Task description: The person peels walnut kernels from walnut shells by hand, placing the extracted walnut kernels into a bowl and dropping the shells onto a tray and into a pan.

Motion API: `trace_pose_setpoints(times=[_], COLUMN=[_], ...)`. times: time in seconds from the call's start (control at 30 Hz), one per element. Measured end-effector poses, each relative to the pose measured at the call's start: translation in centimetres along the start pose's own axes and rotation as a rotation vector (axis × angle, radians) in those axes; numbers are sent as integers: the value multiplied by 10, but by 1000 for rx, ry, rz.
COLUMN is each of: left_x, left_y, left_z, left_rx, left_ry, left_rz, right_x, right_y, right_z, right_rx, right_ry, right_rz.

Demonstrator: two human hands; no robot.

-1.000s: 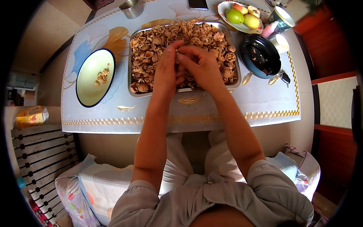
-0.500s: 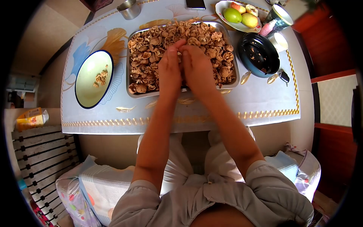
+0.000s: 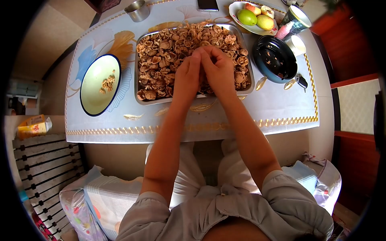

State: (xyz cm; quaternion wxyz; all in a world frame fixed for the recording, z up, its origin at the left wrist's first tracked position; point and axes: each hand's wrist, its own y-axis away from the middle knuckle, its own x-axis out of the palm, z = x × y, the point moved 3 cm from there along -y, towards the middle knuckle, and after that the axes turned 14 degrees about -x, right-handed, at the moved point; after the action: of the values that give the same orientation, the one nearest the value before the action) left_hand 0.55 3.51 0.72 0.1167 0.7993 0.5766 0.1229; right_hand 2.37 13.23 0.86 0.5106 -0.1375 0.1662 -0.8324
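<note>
My left hand and my right hand are brought together above the right middle of a metal tray. Their fingers are closed and meet at the tips; whatever is between them is hidden. Cracked walnut shells fill the tray, some pieces looking nearly whole. Left of the tray stands an oval-looking pale enamel bowl with a dark blue rim. A small heap of walnut kernels lies inside it.
A black pan with a few scraps stands right of the tray, near keys. Behind are a plate of fruit, a patterned cup, a pink bottle, a white cup, a phone and a metal cup.
Both hands have shifted slightly right over the tray, and their fingers have gone from fairly straight to more bent, meeting at the tips. The bowl and tray stay in place.
</note>
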Motion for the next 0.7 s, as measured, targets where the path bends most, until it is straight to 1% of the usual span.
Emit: trace_pose_setpoints(times=[0.07, 0.1, 0.2, 0.3, 0.37, 0.47, 0.5, 0.57, 0.67, 0.7], left_x=[-1, -2, -5, -4, -6, -9, -9, -8, -6, -7], left_y=[-9, -9, -8, -2, 0, -1, -1, -2, 0, 1], left_z=[10, 10, 9, 4, -1, -2, -2, -1, 1, 0], left_rx=[118, 153, 248, 312, 344, 359, 359, 356, 469, 454], left_ry=[14, -41, -189, -341, -484, -511, -476, -406, -425, -424], left_rz=[-57, -101, -225, -309, -349, -355, -345, -324, -398, -417], right_x=[0, 1, 2, 3, 2, 1, 1, 0, 6, 7], right_y=[1, 1, 2, 3, 3, 2, 2, 4, 7, 7], right_z=[2, 2, 3, -10, -8, -9, -11, -13, -7, -3], right_rx=[138, 206, 219, 218, 209, 193, 187, 98, -8, -40], right_ry=[-140, -210, -224, -142, -59, -23, -25, 52, 109, 118], right_rz=[16, 24, 36, 19, 42, 108, 135, 90, 51, 43])
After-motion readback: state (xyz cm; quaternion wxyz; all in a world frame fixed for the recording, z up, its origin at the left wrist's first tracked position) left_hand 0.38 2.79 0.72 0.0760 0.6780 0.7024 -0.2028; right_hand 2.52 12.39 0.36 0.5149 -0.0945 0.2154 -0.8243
